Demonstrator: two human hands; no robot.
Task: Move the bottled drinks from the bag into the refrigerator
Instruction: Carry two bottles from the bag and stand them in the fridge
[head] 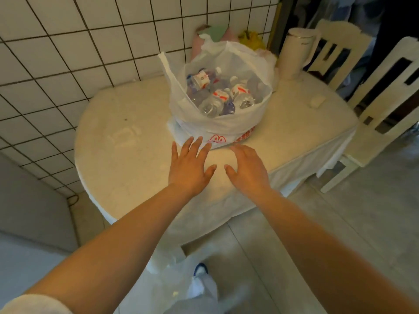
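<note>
White-tiled walls with dark grout enclose a corner where a rounded tabletop [127, 141] under a pale cloth stands. Both hands are extended above it, palms down, holding nothing. Left hand [189, 165]: fingers [192, 146] straight and spread, tips at the near base of the bag. Right hand [248, 168]: fingers loosely curved and slightly apart, just short of the bag. White plastic bag [217, 123] sits open-mouthed at the tabletop's centre, red print on its near side. Inside lie several clear bottled drinks [217, 98] with red-and-white labels, on their sides; exact count cannot be told. A cream jug [293, 53] stands behind the bag to the right. Two pale chairs [381, 96] stand at the right edge.
</note>
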